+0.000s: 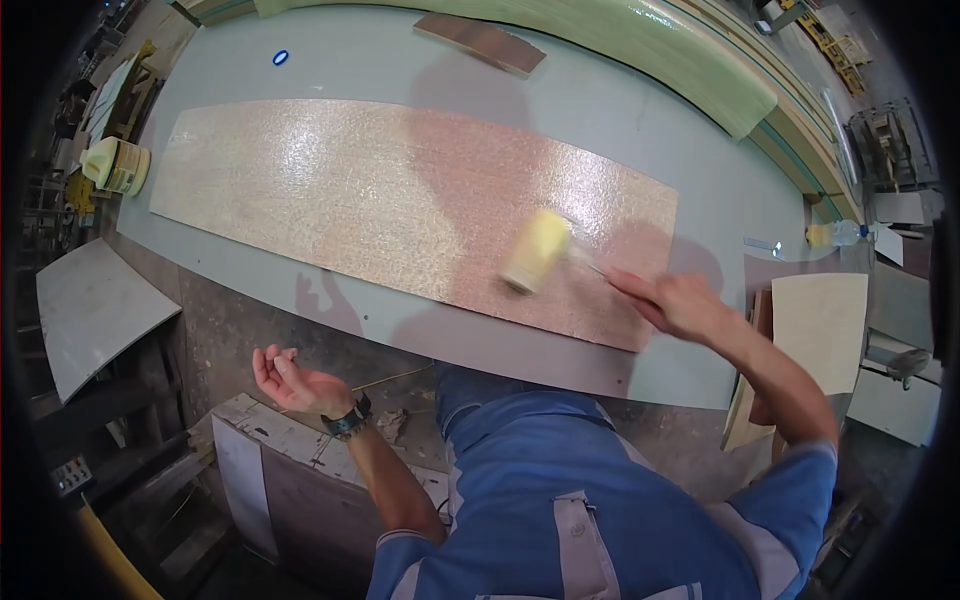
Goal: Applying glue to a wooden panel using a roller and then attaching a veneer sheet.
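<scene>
My right hand (677, 304) is closed around the handle of a paint roller (537, 251). Its yellow sleeve rests on a long, light-brown wooden panel (330, 190) and is slightly blurred. A wet, glossy film shines over much of the panel, which lies on a grey tabletop (350, 60). Left of my body, off the table's near edge, my left hand (300, 383) is raised palm up. Its fingers are loosely curled, and I see nothing held in it. A dark watch (347, 418) circles that wrist.
A yellow-capped jug (118, 166) stands at the table's left edge. A brown offcut (480, 43) and a blue ring (281, 58) lie toward the back. Pale green sheeting (600, 40) borders the far side. A bottle (838, 233) and thin boards (820, 335) are at the right.
</scene>
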The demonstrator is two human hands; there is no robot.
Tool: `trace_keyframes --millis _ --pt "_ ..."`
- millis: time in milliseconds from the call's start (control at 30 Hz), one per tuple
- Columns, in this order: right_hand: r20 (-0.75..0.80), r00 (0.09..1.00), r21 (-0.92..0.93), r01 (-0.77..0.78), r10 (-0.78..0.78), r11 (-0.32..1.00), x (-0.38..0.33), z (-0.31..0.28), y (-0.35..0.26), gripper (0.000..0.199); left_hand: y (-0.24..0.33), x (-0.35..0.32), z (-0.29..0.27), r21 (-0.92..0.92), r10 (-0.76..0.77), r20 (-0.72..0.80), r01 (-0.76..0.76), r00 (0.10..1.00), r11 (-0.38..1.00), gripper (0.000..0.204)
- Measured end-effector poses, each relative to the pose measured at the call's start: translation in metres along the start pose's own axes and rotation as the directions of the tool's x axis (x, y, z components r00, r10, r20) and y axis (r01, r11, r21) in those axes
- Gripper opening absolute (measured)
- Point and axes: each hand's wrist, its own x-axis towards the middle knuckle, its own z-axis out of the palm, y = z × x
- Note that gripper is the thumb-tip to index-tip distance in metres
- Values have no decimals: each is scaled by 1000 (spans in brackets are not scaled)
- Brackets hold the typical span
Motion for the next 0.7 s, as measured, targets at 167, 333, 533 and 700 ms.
trace_keyframes --millis 167,333,533,700 --pt "-81 985 39 153 -149 987 173 -53 -60 51 14 -3 31 -56 43 83 -39 996 998 40" --pt "-112 978 84 187 -177 979 164 -42 -47 55 12 3 18 -16 93 92 -91 991 996 41" --pt "-66 997 3 -41 41 999 -61 3 60 50 -1 2 -16 23 27 55 -28 998 999 41" --pt "-47 995 -84 -92 88 992 -118 10 78 50 -7 2 -20 35 0 23 -1 1000 999 36"
